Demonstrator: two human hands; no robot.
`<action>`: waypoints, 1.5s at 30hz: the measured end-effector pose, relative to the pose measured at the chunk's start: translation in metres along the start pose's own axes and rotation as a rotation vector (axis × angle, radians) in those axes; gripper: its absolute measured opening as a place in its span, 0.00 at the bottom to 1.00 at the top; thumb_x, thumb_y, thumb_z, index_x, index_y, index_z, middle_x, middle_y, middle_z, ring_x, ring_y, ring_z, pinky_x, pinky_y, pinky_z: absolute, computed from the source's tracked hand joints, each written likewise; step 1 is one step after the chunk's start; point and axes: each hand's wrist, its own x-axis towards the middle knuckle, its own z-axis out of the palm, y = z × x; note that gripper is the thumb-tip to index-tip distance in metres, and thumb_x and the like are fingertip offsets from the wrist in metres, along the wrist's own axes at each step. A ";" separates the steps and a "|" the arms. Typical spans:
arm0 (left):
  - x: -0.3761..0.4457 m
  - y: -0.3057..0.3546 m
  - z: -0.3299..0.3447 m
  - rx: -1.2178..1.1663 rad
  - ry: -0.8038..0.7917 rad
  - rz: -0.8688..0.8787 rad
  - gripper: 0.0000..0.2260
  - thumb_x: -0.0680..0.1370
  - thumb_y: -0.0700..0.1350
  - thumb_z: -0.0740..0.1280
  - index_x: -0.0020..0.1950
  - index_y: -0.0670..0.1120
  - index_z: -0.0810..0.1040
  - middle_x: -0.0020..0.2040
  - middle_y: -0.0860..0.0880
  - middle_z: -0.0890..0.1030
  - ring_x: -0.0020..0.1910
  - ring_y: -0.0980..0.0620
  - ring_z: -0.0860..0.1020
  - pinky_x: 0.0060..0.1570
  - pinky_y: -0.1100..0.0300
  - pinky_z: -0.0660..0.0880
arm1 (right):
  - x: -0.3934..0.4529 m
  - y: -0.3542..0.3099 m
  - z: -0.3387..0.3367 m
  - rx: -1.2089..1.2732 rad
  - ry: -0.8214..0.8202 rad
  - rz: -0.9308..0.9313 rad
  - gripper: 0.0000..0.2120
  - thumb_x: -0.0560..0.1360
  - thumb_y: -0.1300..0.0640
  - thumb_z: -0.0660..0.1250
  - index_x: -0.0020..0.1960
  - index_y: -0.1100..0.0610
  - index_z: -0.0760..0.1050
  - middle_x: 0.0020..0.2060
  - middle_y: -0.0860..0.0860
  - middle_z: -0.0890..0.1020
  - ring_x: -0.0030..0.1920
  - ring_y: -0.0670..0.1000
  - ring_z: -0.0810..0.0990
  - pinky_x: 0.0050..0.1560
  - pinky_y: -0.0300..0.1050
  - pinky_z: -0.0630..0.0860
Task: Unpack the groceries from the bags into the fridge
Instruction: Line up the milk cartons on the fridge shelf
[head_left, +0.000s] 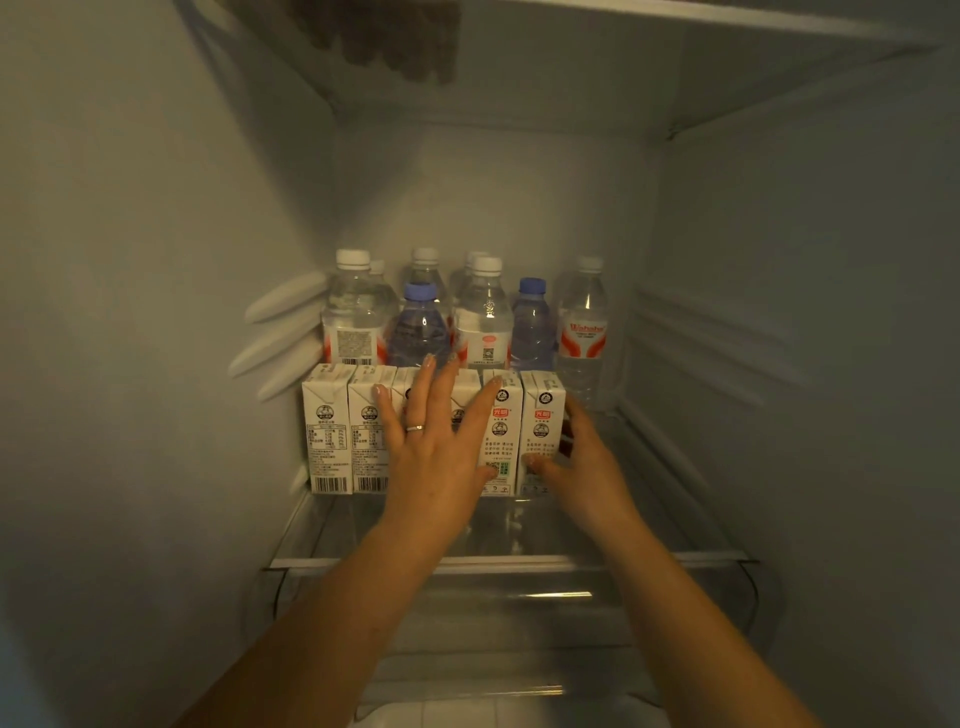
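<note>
Pale fridge walls (156, 260) close in on three sides, with a glass shelf (509, 561) running across the near middle and another shelf overhead. On the glass shelf stands a row of white milk cartons (324, 426), upright and packed side by side from left to right. Behind them, farther back, stand clear water bottles (353, 312) with white caps, and among them two blue-capped bottles (421, 327); one red-labelled bottle (584, 332) stands at the far right end, just beside the last carton. The left hand (431, 436), a ring on one finger, lies flat with straight, spread fingers against the fronts of the middle cartons, curled round none of them. The right hand (576, 452) grips the rightmost carton (543, 415): its thumb presses the carton's lower front while its fingers wrap the right side. Both forearms reach in from the near edge. Below the shelf a clear drawer front (519, 613) shows.
</note>
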 end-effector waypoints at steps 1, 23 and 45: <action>0.000 -0.001 0.000 0.003 0.020 0.005 0.49 0.57 0.54 0.81 0.72 0.52 0.61 0.72 0.40 0.60 0.73 0.39 0.53 0.66 0.31 0.47 | 0.002 0.000 0.001 0.000 -0.007 -0.001 0.33 0.73 0.69 0.67 0.71 0.48 0.61 0.55 0.41 0.74 0.54 0.38 0.72 0.38 0.23 0.72; -0.063 0.009 -0.051 -0.144 -0.037 0.005 0.28 0.67 0.46 0.76 0.66 0.47 0.74 0.66 0.44 0.73 0.67 0.40 0.69 0.65 0.35 0.62 | -0.049 -0.001 -0.008 -0.211 0.035 -0.110 0.32 0.73 0.60 0.70 0.73 0.51 0.62 0.67 0.51 0.70 0.67 0.49 0.68 0.64 0.42 0.66; -0.348 0.072 -0.184 -0.451 -0.508 0.295 0.27 0.73 0.47 0.72 0.70 0.46 0.69 0.68 0.45 0.72 0.67 0.43 0.69 0.68 0.42 0.61 | -0.447 -0.018 -0.029 -0.880 0.022 0.108 0.30 0.71 0.51 0.71 0.71 0.50 0.66 0.69 0.48 0.69 0.66 0.50 0.70 0.65 0.44 0.66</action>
